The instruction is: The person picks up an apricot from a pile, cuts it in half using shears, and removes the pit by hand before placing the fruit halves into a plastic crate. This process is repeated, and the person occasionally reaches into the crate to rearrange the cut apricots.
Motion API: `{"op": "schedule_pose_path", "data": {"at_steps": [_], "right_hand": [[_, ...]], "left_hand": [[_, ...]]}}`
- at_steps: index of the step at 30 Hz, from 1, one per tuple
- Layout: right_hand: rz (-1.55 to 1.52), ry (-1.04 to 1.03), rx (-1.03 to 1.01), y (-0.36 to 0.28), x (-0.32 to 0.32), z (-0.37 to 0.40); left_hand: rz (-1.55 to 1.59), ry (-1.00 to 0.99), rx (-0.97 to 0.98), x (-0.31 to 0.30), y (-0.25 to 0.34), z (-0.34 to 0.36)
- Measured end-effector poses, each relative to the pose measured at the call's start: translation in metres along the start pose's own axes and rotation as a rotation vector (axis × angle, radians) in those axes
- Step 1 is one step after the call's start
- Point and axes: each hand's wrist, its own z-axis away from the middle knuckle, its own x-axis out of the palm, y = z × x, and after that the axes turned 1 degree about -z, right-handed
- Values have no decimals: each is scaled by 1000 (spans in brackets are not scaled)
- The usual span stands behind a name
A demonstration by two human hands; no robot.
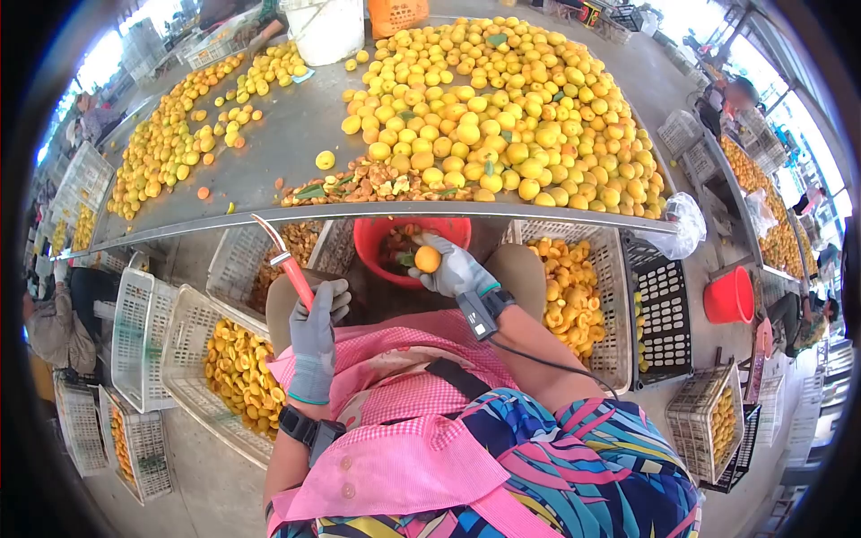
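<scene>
In the head view, my gloved left hand (316,325) is closed around the red handle of a knife (293,271), whose thin, slightly bent blade points up and left near the table edge. My gloved right hand (456,267) grips a whole orange-yellow apricot (428,260) between its fingers, above the rim of a red bucket (366,235). Dark and brownish bits lie inside that bucket, partly hidden by the hand. Straight ahead, a large heap of apricots (538,125) covers much of the metal table (269,170).
Apricot stones and scraps (377,179) lie along the table's front edge (377,212). Crates of halved apricots stand at my left (184,359) and right (619,332). A white bucket (327,31) sits at the back. A cable runs from my right wrist. Other people sit farther off.
</scene>
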Motion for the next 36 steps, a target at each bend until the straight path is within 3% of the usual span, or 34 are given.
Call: {"op": "schedule_pose_path", "data": {"at_steps": [3, 5, 9, 12, 15, 19, 23, 27, 29, 30, 33, 36], "right_hand": [[-43, -77, 17, -1, -10, -4], [0, 28, -79, -1, -9, -4], [-61, 46, -138, -3, -12, -1], [138, 33, -62, -7, -24, -5], [101, 217, -32, -7, -30, -14], [-10, -11, 86, -10, -24, -12], [-30, -102, 119, -11, 4, 9], [76, -208, 90, -20, 25, 35], [268, -278, 33, -23, 31, 45], [391, -195, -26, -31, 56, 67], [546, -244, -28, -32, 68, 68], [658, -142, -30, -26, 84, 66]], "left_hand": [[-15, -27, -33, 5, -1, 3], [-20, -31, -55, 6, -5, 4], [-35, -34, -108, 8, -10, -5], [-56, -38, -142, 11, -18, -14], [-34, -46, -189, 21, -17, -21], [-61, -96, -194, 22, -25, -27], [-79, -153, -204, 32, -17, -29], [-72, -246, -214, 47, -2, -25], [-46, -323, -231, 56, 7, -18], [-47, -326, -226, 60, 8, -16], [25, -424, -274, 64, 8, -11], [59, -504, -320, 67, 2, -10]]}}
